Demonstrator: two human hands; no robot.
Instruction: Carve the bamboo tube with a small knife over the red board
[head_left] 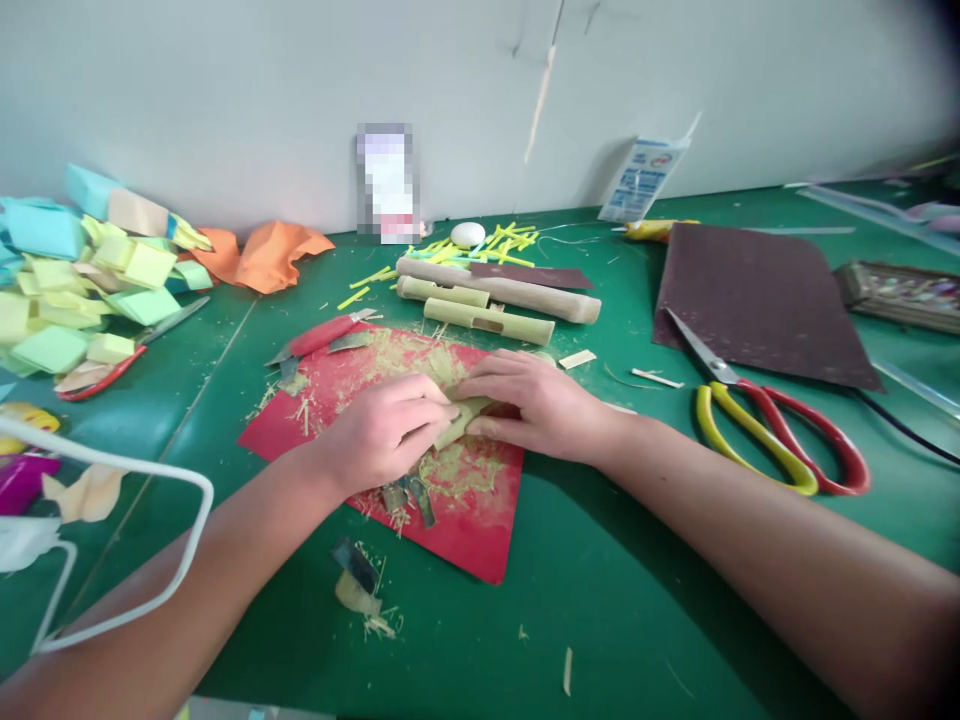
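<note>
Forearms reach in from the near edge, both hands meeting on a bamboo strip at the middle of the red mat.
Left hand curls its fingers shut around the strip's left end. Right hand pinches the other end, fingers together. It looks like paring work that needs a steady hold. Shavings cover the mat, scissors lie to the right, and bamboo sticks lie beyond.
</note>
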